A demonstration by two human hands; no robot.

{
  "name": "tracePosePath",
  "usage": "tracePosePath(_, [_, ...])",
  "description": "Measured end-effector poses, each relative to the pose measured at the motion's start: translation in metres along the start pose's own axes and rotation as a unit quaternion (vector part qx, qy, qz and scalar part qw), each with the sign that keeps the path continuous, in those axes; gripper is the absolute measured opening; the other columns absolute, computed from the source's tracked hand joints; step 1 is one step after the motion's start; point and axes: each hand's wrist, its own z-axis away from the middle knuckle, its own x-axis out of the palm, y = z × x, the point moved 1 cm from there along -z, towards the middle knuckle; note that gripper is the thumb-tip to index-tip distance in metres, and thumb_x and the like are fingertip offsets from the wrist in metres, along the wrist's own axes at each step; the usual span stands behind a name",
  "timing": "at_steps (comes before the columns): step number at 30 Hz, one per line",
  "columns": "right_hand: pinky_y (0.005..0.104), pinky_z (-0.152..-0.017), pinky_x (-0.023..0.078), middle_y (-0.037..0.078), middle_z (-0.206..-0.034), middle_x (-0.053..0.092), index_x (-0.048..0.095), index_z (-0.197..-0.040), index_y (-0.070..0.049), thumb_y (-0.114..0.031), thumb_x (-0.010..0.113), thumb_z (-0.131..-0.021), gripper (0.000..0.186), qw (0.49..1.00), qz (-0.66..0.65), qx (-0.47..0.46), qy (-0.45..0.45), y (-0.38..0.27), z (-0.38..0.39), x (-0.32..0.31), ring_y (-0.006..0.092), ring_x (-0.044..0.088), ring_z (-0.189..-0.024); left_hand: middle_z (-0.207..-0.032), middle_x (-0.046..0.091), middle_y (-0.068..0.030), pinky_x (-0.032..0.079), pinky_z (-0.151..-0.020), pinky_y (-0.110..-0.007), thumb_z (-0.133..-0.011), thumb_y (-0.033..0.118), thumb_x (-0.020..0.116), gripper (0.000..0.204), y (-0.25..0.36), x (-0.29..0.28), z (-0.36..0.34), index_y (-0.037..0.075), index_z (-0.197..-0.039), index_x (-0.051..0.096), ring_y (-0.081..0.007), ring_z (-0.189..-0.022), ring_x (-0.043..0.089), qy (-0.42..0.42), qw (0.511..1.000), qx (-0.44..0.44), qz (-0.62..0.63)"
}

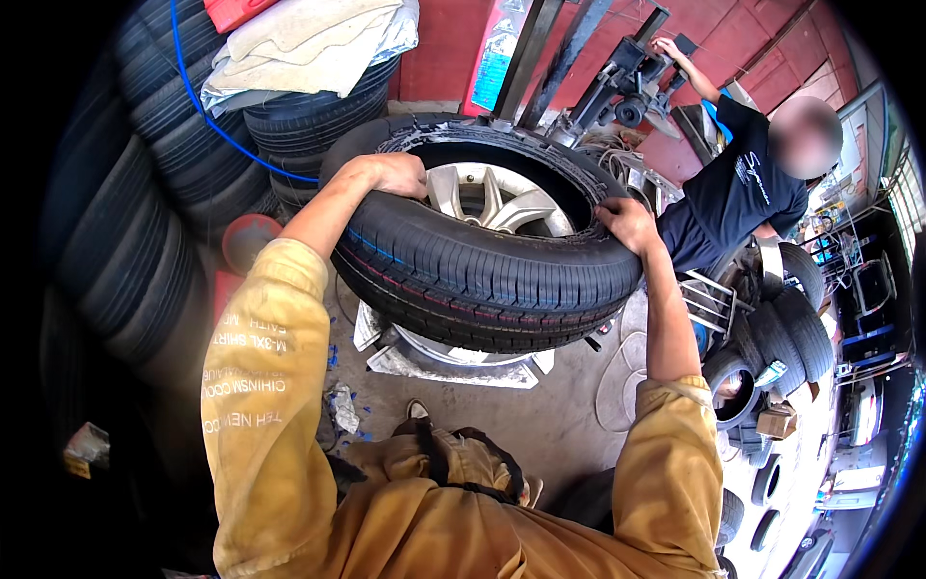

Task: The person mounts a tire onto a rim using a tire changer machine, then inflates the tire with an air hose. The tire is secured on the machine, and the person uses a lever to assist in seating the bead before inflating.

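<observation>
Both my hands grip a black car tyre (482, 261) that sits tilted over a silver alloy wheel rim (497, 201). My left hand (391, 176) curls over the tyre's inner edge on the left, its fingers hidden inside the opening. On the right, my right hand (629, 224) closes over the opposite edge, thumb toward the opening. Coloured lines run round the tread. Below the tyre shows the metal turntable (453, 362) of a tyre changer, carrying the wheel. Whether the tyre's lower edge is over the rim is hidden.
Tall tyre stacks (145, 212) rise on the left, one topped by cloths (309, 48). A blue hose (207, 116) hangs there. Behind stands the machine's column (526, 63). A co-worker (738, 183) at the right reaches to its arm (627, 87). More tyres (786, 333) lie beyond.
</observation>
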Motion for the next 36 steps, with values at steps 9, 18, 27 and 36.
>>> tracePosePath(9, [0.0642, -0.110, 0.029, 0.014, -0.116, 0.071, 0.074, -0.115, -0.018, -0.041, 0.059, -0.091, 0.036, 0.999, 0.037, -0.028, 0.016, -0.007, 0.014, 0.001, 0.0336, 0.057, -0.124, -0.094, 0.071, -0.0219, 0.050, -0.082, -0.045, -0.085, 0.027, 0.058, 0.032, 0.005, 0.008, 0.001, 0.000, -0.097, 0.073, -0.0371, -0.090, 0.068, 0.025, 0.999, 0.017, -0.022])
tracePosePath(18, [0.0586, -0.103, 0.039, 0.012, -0.113, 0.070, 0.075, -0.105, -0.014, -0.030, 0.058, -0.091, 0.027, 0.992, 0.094, -0.081, 0.037, -0.023, 0.036, 0.007, 0.0356, 0.055, -0.118, -0.088, 0.069, -0.0244, 0.051, -0.080, -0.045, -0.084, 0.024, 0.059, 0.029, 0.001, 0.030, 0.010, -0.002, -0.091, 0.071, -0.0401, -0.086, 0.067, 0.073, 0.996, 0.048, -0.015])
tracePosePath(27, [0.0442, -0.095, 0.042, 0.008, -0.103, 0.069, 0.073, -0.107, -0.012, -0.030, 0.061, -0.092, 0.027, 0.972, 0.082, -0.213, 0.056, -0.031, 0.050, 0.011, 0.0255, 0.059, -0.108, -0.103, 0.070, -0.0238, 0.050, -0.090, -0.045, -0.085, 0.028, 0.057, 0.034, 0.011, 0.034, 0.018, 0.002, -0.101, 0.073, -0.0384, -0.100, 0.067, 0.053, 0.998, -0.014, -0.034])
tracePosePath(36, [0.0425, -0.093, 0.051, 0.018, -0.108, 0.072, 0.075, -0.108, -0.011, -0.035, 0.061, -0.089, 0.034, 0.988, 0.011, -0.148, -0.046, -0.021, 0.014, -0.001, 0.0363, 0.066, -0.104, -0.090, 0.071, -0.0206, 0.049, -0.081, -0.042, -0.086, 0.031, 0.057, 0.040, -0.005, 0.018, -0.013, -0.004, -0.098, 0.071, -0.0324, -0.087, 0.067, 0.002, 1.000, -0.010, -0.004])
